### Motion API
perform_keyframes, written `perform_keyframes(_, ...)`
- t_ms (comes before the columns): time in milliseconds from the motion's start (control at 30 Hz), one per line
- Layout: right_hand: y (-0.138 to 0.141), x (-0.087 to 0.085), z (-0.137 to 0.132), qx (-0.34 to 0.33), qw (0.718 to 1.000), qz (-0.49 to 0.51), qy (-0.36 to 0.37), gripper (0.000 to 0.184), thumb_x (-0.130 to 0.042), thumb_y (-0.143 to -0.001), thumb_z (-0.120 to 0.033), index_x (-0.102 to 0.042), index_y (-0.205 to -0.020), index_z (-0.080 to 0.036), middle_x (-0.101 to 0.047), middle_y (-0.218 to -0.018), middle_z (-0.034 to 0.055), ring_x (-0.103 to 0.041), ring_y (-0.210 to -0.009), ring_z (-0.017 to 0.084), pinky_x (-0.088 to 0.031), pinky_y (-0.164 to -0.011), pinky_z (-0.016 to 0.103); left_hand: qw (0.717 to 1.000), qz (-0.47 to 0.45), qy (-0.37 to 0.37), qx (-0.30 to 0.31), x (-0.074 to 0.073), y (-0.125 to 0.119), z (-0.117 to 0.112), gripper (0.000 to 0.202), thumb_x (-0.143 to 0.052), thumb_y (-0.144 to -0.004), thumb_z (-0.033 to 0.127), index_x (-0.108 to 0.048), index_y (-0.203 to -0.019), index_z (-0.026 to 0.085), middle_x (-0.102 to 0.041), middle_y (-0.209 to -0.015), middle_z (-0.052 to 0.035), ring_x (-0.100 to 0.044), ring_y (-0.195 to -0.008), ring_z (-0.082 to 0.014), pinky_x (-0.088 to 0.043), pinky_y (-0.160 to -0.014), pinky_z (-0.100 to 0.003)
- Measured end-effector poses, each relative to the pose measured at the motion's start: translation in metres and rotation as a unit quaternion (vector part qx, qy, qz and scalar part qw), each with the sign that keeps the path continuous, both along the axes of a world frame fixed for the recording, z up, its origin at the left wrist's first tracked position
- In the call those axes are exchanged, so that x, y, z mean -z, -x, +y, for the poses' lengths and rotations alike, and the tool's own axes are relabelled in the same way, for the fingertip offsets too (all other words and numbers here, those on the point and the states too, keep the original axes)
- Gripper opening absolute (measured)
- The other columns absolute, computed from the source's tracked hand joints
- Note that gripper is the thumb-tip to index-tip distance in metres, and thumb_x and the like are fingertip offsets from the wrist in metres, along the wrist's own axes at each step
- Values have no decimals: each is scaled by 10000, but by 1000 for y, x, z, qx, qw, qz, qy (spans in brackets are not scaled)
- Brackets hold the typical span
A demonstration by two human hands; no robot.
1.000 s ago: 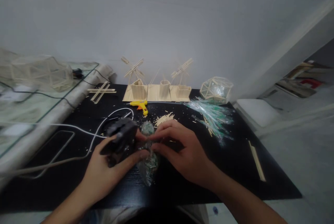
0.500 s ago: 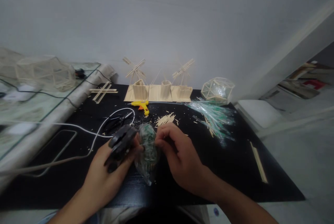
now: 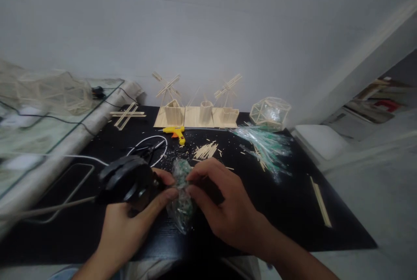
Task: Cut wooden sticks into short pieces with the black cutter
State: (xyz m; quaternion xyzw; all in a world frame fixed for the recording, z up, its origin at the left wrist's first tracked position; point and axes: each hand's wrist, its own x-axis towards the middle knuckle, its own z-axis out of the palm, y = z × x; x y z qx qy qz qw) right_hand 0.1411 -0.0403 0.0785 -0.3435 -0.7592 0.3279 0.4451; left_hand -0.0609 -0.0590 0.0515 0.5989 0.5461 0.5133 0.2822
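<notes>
My left hand (image 3: 130, 223) is closed round a black hand tool (image 3: 125, 180), thumb and forefinger reaching right to a crumpled clear plastic packet (image 3: 182, 197) with green print. My right hand (image 3: 221, 206) pinches the same packet from the right, fingers closed on its top. The packet hangs down between both hands over the black table (image 3: 293, 210). What is inside the packet is too blurred to tell.
Behind my hands lie a white cable loop (image 3: 146, 145), a yellow glue gun (image 3: 176, 132), loose wooden sticks (image 3: 205, 150) and a heap of clear wrappers (image 3: 265, 143). Stick windmill models (image 3: 195, 110) and a stick polyhedron (image 3: 270, 111) stand at the wall. A glass-topped surface (image 3: 42, 119) is at left.
My left hand has drawn the black tool leftward and nearer to me, so it looks larger. My right hand has shifted slightly down on the packet.
</notes>
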Motion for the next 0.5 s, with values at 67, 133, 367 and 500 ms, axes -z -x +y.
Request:
perform_keyframes(67,-5,-8,1,-16,999,-39,-15,101,-650,-936,-147,-635,-1030,-181,-638,-992,35,-617,-911,137,-517,-835,269,1000,18,3,21,-1,2,0,177,-800,-785,352,-693,-871,240,-715,-866,26,-687,-815,-157,-567,-788,-225)
perform_keyframes(133,-9,-15,1,-27,995,-89,-32,111,-636,-957,-154,-646,-1063,-182,-644,-1040,42,-619,-958,141,-517,-880,275,997,43,-4,63,-2,5,2,148,-781,-810,331,-679,-868,241,-711,-885,23,-688,-862,-163,-561,-805,-228)
perform_keyframes(367,-12,-24,-6,-16,962,-260,-76,155,-474,-1000,-75,-585,-978,-180,-601,-957,65,-559,-879,184,-511,-789,331,982,68,-26,174,-6,5,7,12,-641,-933,240,-647,-941,246,-684,-983,1,-662,-936,-157,-532,-846,-234)
perform_keyframes(500,-7,-14,-8,-6,965,-251,-76,222,-414,-937,9,-500,-971,-193,-561,-971,66,-522,-871,185,-494,-755,324,994,-17,-4,106,-5,-8,1,49,-644,-935,264,-647,-903,227,-687,-939,-5,-663,-914,-160,-542,-836,-232)
